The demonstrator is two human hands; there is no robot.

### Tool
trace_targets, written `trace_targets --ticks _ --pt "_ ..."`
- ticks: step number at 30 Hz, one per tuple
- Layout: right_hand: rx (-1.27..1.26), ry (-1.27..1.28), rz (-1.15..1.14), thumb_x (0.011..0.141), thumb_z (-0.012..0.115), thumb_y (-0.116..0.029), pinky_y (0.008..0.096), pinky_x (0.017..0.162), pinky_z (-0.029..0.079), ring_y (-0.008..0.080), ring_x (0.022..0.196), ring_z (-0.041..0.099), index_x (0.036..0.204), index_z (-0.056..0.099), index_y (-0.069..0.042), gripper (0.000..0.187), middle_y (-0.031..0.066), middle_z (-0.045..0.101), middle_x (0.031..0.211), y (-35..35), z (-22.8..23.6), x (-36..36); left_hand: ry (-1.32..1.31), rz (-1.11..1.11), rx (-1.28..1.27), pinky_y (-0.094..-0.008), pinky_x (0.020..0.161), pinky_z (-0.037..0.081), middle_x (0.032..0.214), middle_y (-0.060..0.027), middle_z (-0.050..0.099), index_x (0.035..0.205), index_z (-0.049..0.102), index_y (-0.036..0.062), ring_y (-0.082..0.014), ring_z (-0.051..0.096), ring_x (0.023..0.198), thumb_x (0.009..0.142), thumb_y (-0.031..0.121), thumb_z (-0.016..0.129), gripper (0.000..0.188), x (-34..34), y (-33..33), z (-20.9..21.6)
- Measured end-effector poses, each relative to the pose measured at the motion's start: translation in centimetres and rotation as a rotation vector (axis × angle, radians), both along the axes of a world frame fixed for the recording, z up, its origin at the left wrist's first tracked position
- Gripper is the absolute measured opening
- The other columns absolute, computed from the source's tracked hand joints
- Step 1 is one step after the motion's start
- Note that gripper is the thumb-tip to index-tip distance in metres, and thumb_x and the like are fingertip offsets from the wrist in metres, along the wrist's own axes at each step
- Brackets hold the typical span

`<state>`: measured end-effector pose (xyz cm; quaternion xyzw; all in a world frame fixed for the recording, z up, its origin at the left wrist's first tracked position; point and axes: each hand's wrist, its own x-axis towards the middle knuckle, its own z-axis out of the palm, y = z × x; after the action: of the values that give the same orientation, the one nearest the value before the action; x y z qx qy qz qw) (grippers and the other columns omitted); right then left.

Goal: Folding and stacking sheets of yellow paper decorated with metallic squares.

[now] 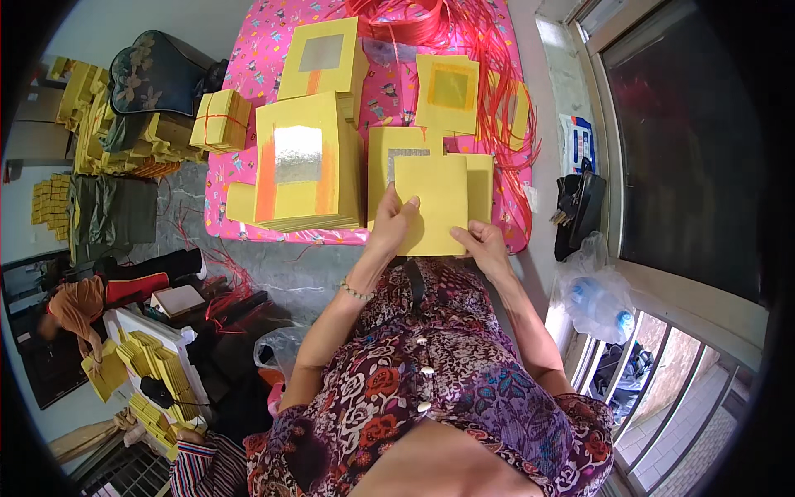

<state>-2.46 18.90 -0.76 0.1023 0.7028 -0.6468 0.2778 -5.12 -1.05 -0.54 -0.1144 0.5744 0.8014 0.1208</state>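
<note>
A plain yellow paper sheet or thin stack [435, 195] is held up at the near edge of the table. My left hand [392, 217] grips its left side, thumb on top. At its lower right corner my right hand [487, 245] pinches it between thumb and fingers. Behind it, partly covered, lies a yellow pile with a silver square [406, 155]. To the left stands a tall stack of yellow paper [277, 203] with a silver square and orange bands on top. Farther back is another such stack [335, 83].
A pink patterned cloth [248, 50] covers the table. Red plastic strips [497, 91] hang at the far right, near a yellow pile [447, 116]. A tied yellow bundle [222, 123] sits at the left edge. Other people work at lower left beside a white table [157, 319].
</note>
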Motion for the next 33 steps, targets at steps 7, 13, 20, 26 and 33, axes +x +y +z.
trace_targets --ticks 7,13,20,26,33 --pt "-0.173 -0.023 -0.145 0.091 0.067 -0.017 0.0219 0.062 0.056 0.0070 0.070 0.063 0.098 0.067 0.000 0.018 0.0033 0.068 0.086 0.0 -1.2 0.7 -0.005 0.077 0.052 -0.0301 0.097 0.042 0.129 -0.0115 0.056 0.139 0.039 -0.0002 -0.0170 0.053 0.116 0.097 0.003 0.049 0.043 -0.4 -0.6 -0.1" --pt "-0.122 0.017 -0.071 0.092 0.066 -0.015 0.0214 0.067 0.053 0.0058 0.078 0.063 0.099 0.066 0.002 0.018 0.0028 0.068 0.085 0.3 -0.4 -1.1 0.062 0.065 0.005 -0.0288 0.093 0.044 0.126 -0.0107 0.058 0.137 0.040 0.0004 -0.0153 0.055 0.112 0.098 0.004 0.049 0.041 0.8 -0.8 -0.5" --pt "-0.048 0.171 -0.146 0.093 0.065 -0.015 0.0201 0.062 0.044 0.0040 0.071 0.055 0.094 0.063 -0.001 0.014 -0.0003 0.066 0.085 0.5 -2.2 -1.7 -0.098 -0.157 0.002 -0.0303 0.093 0.047 0.126 -0.0097 0.057 0.137 0.041 0.0028 -0.0158 0.056 0.113 0.099 0.007 0.049 0.040 2.4 -0.5 -1.7" --pt "-0.071 0.099 -0.113 0.094 0.062 -0.014 0.0220 0.066 0.045 0.0055 0.075 0.057 0.098 0.059 -0.001 0.014 0.0005 0.065 0.085 2.0 -4.8 -0.9 -0.101 -0.114 0.065 -0.0289 0.086 0.047 0.119 -0.0101 0.058 0.134 0.040 0.0004 -0.0154 0.056 0.104 0.098 0.011 0.053 0.040 1.8 1.6 -4.4" --pt "-0.008 0.201 -0.238 0.095 0.060 -0.013 0.0245 0.069 0.047 0.0085 0.077 0.060 0.100 0.058 0.001 0.016 0.0038 0.065 0.085 5.9 -9.7 -5.5 -0.046 -0.022 -0.189 -0.0276 0.076 0.048 0.102 -0.0059 0.054 0.129 0.042 0.0042 -0.0136 0.054 0.086 0.099 0.016 0.052 0.034 0.4 3.4 -6.9"
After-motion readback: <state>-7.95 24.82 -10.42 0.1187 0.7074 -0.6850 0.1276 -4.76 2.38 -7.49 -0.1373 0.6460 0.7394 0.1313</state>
